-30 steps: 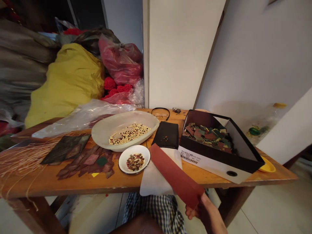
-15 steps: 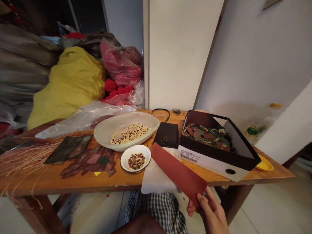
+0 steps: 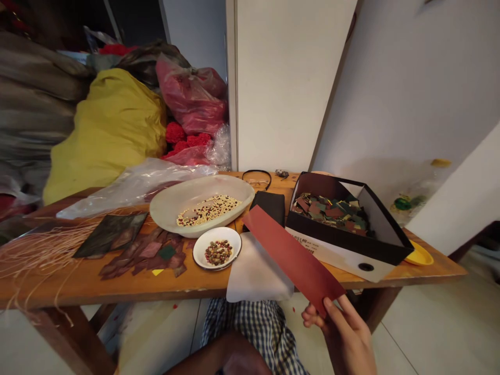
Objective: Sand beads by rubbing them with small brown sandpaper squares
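Observation:
My right hand (image 3: pixel 344 336) pinches the near end of a long red paper strip (image 3: pixel 291 252), thumb on top. The strip slants up and left over the table's front edge, above a white sheet (image 3: pixel 253 276) and a black pouch (image 3: pixel 269 205). Beside it sit a small white dish (image 3: pixel 217 248) of mixed beads and a large oval bowl (image 3: pixel 201 203) of pale and red beads. A black and white box (image 3: pixel 351 245) of cut coloured paper pieces stands to the right. My left hand is out of sight.
The wooden table (image 3: pixel 97 284) also carries dark leaf-shaped cutouts (image 3: pixel 144 255), raffia strands (image 3: pixel 35 252), a clear plastic bag (image 3: pixel 128 185) and a yellow lid (image 3: pixel 420 256). Yellow and red bags (image 3: pixel 113 125) pile up behind. My checked shorts (image 3: pixel 250 330) show below.
My right hand has lifted the red strip higher and slightly right, so more of the hand shows. The view shifted a little.

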Motion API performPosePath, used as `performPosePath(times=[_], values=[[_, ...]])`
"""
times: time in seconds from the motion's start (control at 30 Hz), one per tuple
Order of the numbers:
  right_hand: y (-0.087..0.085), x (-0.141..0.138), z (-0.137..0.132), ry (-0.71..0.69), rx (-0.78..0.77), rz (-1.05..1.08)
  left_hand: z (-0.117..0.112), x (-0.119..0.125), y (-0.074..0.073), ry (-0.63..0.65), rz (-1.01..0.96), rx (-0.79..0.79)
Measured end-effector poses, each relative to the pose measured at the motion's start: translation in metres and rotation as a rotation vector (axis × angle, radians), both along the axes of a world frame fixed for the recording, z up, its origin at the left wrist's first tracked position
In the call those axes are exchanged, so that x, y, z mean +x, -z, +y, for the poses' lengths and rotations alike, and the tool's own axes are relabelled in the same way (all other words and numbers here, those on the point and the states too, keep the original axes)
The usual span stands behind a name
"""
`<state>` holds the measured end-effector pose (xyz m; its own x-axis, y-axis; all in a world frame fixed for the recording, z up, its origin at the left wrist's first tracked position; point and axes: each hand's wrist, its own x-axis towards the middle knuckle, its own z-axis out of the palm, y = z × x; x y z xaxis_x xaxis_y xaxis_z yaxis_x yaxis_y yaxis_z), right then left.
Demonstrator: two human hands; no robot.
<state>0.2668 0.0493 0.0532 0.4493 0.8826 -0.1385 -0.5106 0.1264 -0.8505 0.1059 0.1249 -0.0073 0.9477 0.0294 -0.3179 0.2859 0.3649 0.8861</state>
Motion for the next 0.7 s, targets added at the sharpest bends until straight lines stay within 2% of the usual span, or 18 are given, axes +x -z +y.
performPosePath(times=[0.13,0.27,0.47,0.57,0.67,0.7], values=[[-0.007,-0.005,0.003,-0.034,0.068,-0.007,0.001,-0.001,-0.001,-0.028,0.033,-0.010],[-0.014,-0.013,0.003,-0.039,0.071,-0.069,0.003,-0.004,0.000,-0.026,0.070,-0.033],[-0.028,-0.024,-0.002,-0.039,0.071,-0.164,-0.006,-0.007,0.009,-0.022,0.111,-0.094],[-0.029,-0.028,-0.008,-0.063,0.031,-0.182,-0.014,-0.010,0.001,-0.186,0.068,-0.111],[-0.027,-0.035,-0.015,-0.091,0.008,-0.188,-0.023,-0.012,-0.033,-0.460,-0.082,-0.096],[-0.027,-0.038,-0.017,-0.100,0.011,-0.199,-0.027,-0.012,-0.049,-0.655,-0.212,-0.049]])
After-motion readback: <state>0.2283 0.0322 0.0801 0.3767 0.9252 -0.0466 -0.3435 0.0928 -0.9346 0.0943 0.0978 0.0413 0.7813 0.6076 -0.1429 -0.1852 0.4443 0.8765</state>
